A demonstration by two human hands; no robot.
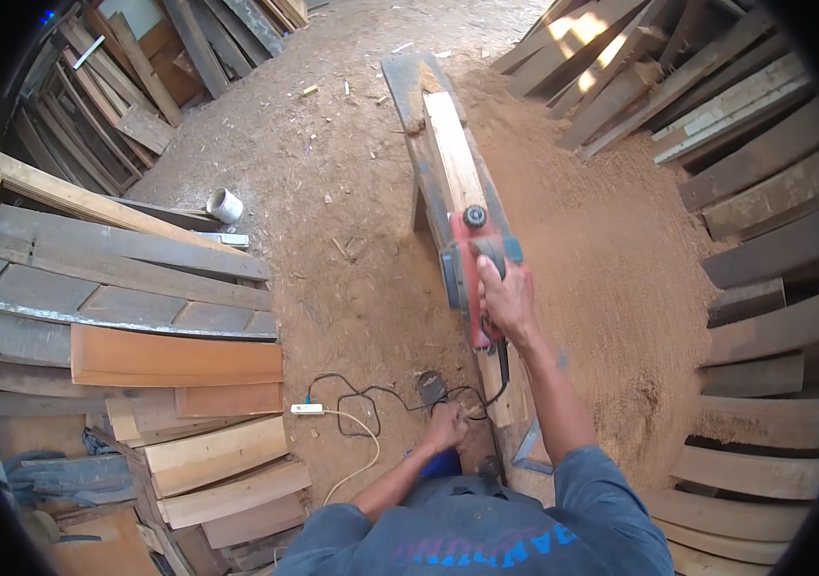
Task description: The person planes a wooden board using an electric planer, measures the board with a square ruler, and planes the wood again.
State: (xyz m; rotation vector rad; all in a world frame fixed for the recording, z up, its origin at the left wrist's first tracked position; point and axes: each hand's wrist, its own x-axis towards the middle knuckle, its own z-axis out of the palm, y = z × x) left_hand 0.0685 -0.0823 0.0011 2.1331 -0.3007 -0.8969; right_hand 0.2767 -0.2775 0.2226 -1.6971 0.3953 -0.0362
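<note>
My right hand (508,302) is wrapped round the rear handle of a red and black electric planer (468,293). The planer rests on a long, pale wooden plank (452,149), which lies lengthwise along a narrow wooden bench (405,77). From the back of the planer a black power cord (503,379) loops down to the left. Lower down, beside the bench, my left hand (447,426) is closed at the cord, its fingers curled and partly hard to make out. A small dark object (431,387) sits just beyond it.
A white power strip (307,409) lies on the dirt floor, left of the bench. Stacked boards (179,355) line the left side, and more planks (774,326) line the right. Sawdust (611,288) covers the ground right of the bench. A white bucket (225,205) stands at left.
</note>
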